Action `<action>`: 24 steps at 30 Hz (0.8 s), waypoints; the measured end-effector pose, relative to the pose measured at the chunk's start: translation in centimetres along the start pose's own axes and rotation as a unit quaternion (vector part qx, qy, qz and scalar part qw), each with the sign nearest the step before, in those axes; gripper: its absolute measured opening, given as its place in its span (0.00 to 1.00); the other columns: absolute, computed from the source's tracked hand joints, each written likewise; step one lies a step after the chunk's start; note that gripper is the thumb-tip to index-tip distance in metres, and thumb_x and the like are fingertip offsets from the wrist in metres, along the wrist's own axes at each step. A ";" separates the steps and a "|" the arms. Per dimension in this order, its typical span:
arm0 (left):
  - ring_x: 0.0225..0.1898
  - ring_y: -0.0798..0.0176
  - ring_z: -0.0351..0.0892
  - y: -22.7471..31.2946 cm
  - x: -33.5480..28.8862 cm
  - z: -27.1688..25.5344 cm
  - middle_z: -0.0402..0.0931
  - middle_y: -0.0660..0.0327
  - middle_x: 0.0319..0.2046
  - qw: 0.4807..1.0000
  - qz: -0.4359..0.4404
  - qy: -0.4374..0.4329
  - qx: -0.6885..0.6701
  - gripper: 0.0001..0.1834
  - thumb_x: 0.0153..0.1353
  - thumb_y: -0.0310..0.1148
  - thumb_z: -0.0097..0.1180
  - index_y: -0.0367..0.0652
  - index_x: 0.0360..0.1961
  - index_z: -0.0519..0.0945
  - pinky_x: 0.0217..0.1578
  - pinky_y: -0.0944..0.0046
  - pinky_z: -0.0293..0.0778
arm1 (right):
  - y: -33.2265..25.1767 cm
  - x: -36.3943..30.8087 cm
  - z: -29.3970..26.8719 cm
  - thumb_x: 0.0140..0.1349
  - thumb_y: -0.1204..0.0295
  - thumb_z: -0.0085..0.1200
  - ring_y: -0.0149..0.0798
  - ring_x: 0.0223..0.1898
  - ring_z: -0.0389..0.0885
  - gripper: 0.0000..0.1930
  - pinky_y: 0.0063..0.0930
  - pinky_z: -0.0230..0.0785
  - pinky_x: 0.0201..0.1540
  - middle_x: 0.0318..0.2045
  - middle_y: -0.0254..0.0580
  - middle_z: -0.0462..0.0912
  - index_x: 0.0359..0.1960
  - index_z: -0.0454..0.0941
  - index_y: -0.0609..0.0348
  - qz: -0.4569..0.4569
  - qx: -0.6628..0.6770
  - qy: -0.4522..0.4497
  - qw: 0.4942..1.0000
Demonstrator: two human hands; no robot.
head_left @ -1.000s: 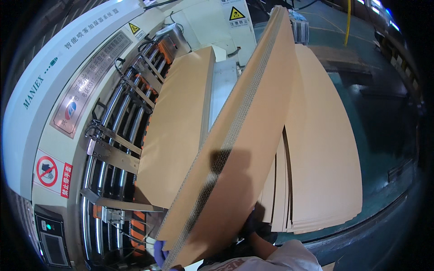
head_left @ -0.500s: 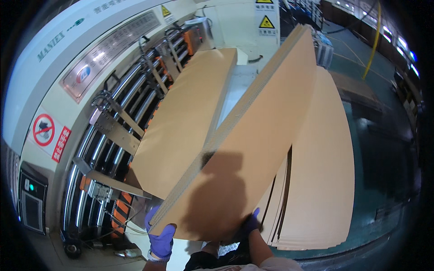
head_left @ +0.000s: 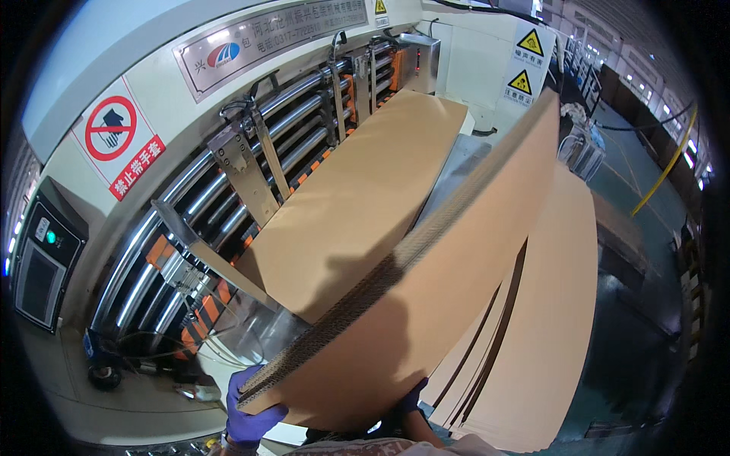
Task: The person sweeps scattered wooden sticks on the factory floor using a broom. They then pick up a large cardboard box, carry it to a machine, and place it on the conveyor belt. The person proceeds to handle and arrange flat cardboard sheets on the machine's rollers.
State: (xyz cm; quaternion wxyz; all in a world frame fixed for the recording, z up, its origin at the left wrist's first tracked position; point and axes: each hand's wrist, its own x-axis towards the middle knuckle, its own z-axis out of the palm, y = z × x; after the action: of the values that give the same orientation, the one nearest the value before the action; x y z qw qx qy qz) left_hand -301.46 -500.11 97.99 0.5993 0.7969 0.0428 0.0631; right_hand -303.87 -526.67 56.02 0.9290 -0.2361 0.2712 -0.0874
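Note:
A thick bundle of long cardboard sheets (head_left: 449, 304) stands tilted on edge before me, its layered edges facing up and left. My left hand (head_left: 255, 414), in a purple glove, is closed around its near left corner, thumb on the front face. My right hand (head_left: 413, 397), gloved the same, is at the bundle's lower near edge; its fingers are mostly hidden by the board. Left of the bundle, another cardboard stack (head_left: 357, 197) lies flat on the machine's feed bed. To the right is a pile of cardboard sheets (head_left: 544, 327), partly covered by the bundle.
Metal rollers (head_left: 293, 121) and upright guide plates (head_left: 242, 171) line the white machine at the left. A flat metal guide arm (head_left: 220, 266) juts out near the feed bed. A control panel (head_left: 46, 262) is at far left. A yellow pole (head_left: 668, 163) stands at right.
My view has turned, so the machine sits further right and lower. Both hands still hold the bundle, whose near end now appears lower and closer to the flat stack.

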 end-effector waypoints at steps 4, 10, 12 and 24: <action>0.43 0.61 0.74 -7.7 4.1 -1.5 0.74 0.56 0.42 1.000 -0.004 0.025 0.008 0.24 0.46 0.24 0.54 0.32 0.47 0.69 0.47 0.60 0.69 | -5.3 1.0 1.0 0.58 0.32 0.23 0.47 0.55 0.67 0.41 0.44 0.54 0.61 0.54 0.42 0.71 0.56 0.67 0.54 0.130 0.061 -0.268 0.953; 0.52 0.59 0.70 -27.3 14.5 3.1 0.69 0.53 0.53 0.924 -0.108 0.069 -0.360 0.25 0.63 0.41 0.46 0.33 0.55 0.67 0.53 0.61 0.66 | -13.8 10.6 4.9 0.59 0.34 0.31 0.45 0.52 0.71 0.44 0.30 0.60 0.56 0.52 0.51 0.73 0.55 0.68 0.68 0.027 -0.506 0.158 0.848; 0.55 0.59 0.67 -27.6 16.3 2.9 0.67 0.55 0.55 0.831 -0.201 0.093 -0.510 0.29 0.62 0.46 0.48 0.36 0.57 0.65 0.55 0.58 0.64 | -15.7 10.7 14.6 0.58 0.34 0.30 0.46 0.52 0.71 0.44 0.32 0.61 0.56 0.49 0.55 0.75 0.53 0.70 0.69 0.097 -0.649 0.139 0.742; 0.55 0.58 0.63 -14.2 13.5 12.4 0.64 0.57 0.56 0.673 -0.382 0.048 -0.632 0.29 0.62 0.46 0.49 0.44 0.60 0.62 0.57 0.54 0.60 | -10.7 14.6 26.5 0.59 0.44 0.46 0.33 0.44 0.75 0.33 0.26 0.68 0.48 0.45 0.39 0.77 0.54 0.70 0.62 0.196 -0.473 -0.047 0.858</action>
State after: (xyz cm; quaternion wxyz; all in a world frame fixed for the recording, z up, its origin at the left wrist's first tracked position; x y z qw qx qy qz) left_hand -286.18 -506.03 81.62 0.9287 0.1384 0.3221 -0.1208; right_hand -277.53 -529.91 74.15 0.7150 -0.5927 0.2770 0.2464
